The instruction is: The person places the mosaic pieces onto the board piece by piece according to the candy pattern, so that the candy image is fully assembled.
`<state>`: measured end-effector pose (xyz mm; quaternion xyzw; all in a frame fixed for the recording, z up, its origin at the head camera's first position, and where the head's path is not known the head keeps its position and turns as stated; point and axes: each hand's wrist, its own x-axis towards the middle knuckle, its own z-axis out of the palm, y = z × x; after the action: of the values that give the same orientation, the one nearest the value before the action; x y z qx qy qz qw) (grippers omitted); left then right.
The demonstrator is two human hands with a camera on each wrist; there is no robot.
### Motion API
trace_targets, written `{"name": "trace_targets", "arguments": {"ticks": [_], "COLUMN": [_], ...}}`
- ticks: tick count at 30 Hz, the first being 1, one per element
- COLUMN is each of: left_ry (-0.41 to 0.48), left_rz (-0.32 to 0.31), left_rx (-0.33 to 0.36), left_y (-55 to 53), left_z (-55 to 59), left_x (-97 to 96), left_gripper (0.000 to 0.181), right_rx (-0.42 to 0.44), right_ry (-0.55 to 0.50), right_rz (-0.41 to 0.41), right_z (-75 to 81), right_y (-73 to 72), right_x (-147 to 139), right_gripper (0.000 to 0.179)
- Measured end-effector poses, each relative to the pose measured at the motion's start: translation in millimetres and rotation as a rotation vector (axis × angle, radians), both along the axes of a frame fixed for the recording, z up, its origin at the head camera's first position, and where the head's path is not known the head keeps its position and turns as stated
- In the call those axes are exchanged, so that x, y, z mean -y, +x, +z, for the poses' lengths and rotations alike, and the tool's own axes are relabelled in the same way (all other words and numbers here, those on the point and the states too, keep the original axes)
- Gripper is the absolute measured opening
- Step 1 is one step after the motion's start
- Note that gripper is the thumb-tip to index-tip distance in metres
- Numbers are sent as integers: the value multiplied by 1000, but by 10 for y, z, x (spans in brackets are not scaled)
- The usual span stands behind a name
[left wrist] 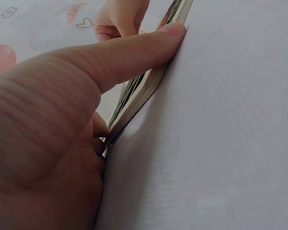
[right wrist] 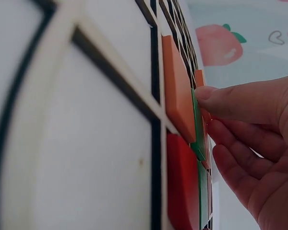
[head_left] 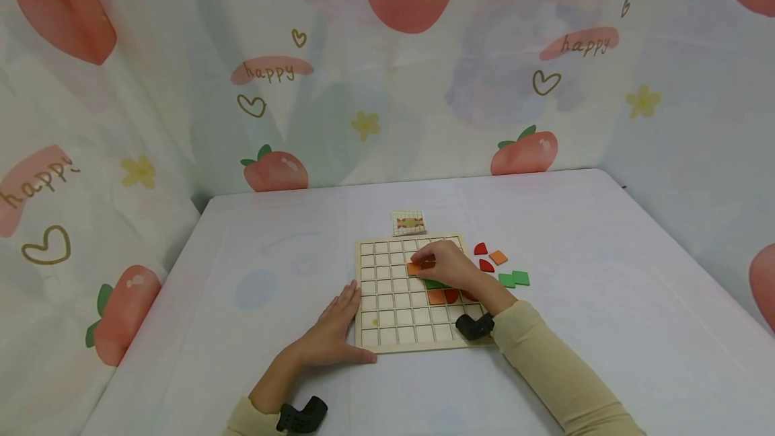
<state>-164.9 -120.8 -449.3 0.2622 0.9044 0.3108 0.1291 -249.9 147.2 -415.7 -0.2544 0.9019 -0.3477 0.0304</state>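
Two-handed: with the right hand [head_left: 449, 265], pinching an orange flat tile [head_left: 428, 265] far across a pale wooden grid board [head_left: 386, 337]; with the spread left hand [head_left: 329, 335], bracing its left edge. Seat squarely, without nudging nearer green flat tiles [head_left: 434, 284].

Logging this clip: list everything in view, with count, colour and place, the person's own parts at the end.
Grid board: one, pale wood, on the table
Card: one, pale with coloured picture, beyond the board's far edge
Placed pieces: several, orange, green and red, on the board; partly hidden, exact count unclear
Loose red pieces: two, red, right of the board
Loose orange piece: one, orange, beside them
Loose green pieces: two, green, nearby
Table: one, white-covered, beneath everything
Printed backdrop: one visible surround, pale, behind the table
Wrist devices: two, black, one per wrist
Sleeves: two, beige
Left hand: one, bare, at the board's left and near edges
Right hand: one, bare, pinching an orange square
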Motion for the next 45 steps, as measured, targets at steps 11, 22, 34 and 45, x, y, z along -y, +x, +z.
{"name": "trace_targets", "arguments": {"ticks": [11,22,34,45], "left_ry": [0,-3,-10,4], "left_rz": [1,0,5,-1], "left_rx": [9,2,2,-2], "left_y": [12,10,9,10], "left_z": [22,23,38,12], "left_x": [-9,-4,-9,-13], "left_gripper": [118,118,118,118], "right_rx": [9,22,39,59], "right_ry": [37,37,-1,-99], "right_rz": [-4,-3,-26,-136], "right_z": [2,5,53,151], "right_y": [-10,-29,32,222], "right_x": [9,15,-18,-514], "right_gripper": [25,27,29,30]}}
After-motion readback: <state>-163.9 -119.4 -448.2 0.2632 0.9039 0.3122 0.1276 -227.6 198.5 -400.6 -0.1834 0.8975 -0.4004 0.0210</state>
